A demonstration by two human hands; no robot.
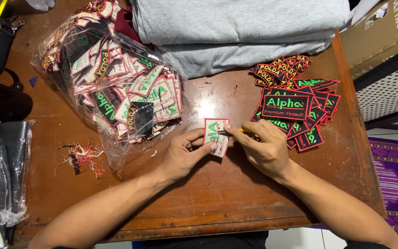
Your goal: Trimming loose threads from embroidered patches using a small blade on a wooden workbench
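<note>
Nearest the camera, the left hand (183,154) pinches a rectangular embroidered patch (215,136) by its lower edge, fingers closed on it, white backing side up with red border and green stitching showing through. The right hand (264,146) has its fingers closed narrowly around a small yellow-handled trimming tool (240,131), the tip meeting the patch at its right edge. The step in hand looks like trimming stray threads off the patch's back; the next move would seem to call for a steady tip kept close along the border without nicking the stitching. Both work over the brown wooden table (217,198). To the left lies a tuft of cut threads (83,157). Farther right sits a stack of finished black patches (295,110), face up. Farther left, an open clear plastic bag of patches (111,78) spills out. Beyond lies folded grey fabric (236,27).
</note>
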